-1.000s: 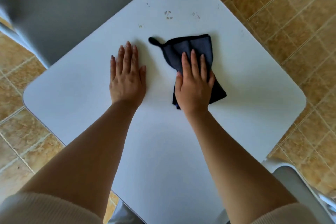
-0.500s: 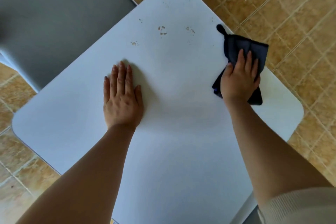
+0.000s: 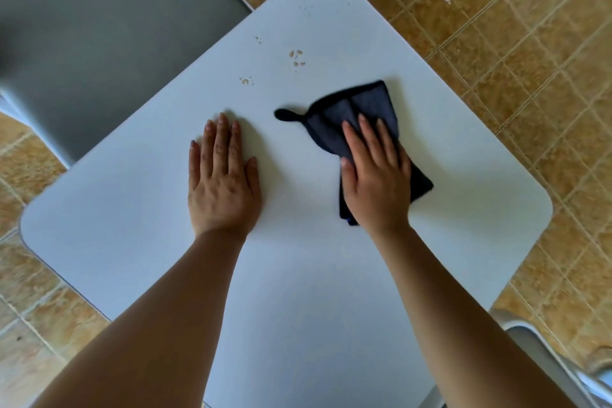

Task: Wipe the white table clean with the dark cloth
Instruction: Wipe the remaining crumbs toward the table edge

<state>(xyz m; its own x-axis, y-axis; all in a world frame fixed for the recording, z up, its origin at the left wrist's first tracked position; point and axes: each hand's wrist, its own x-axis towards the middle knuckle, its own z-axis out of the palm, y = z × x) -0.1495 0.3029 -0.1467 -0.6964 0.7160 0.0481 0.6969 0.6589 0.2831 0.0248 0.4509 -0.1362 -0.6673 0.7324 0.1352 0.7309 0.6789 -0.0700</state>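
White table point(image 3: 298, 291), rounded corners, set over tan floor tiles point(image 3: 513, 60). Dark cloth point(image 3: 361, 106) bunched flat on the tabletop, right of centre, its small hanging loop poking out toward the left. Right hand point(image 3: 377, 182) spread palm-down on top of the cloth, fingers straight, pressing it to the surface rather than clutching it. Left hand point(image 3: 222, 179) flat on bare tabletop just beside, also spread wide, fingers together, holding nothing. Between the 2 hands, a strip of clean white surface. Beyond the fingertips, toward the far corner, 3 small clusters of pale crumbs point(image 3: 297, 58), apart from the cloth. Grey chair seat point(image 3: 109, 36) tucked against the far-left table edge. Both forearms bare, reaching in from below.
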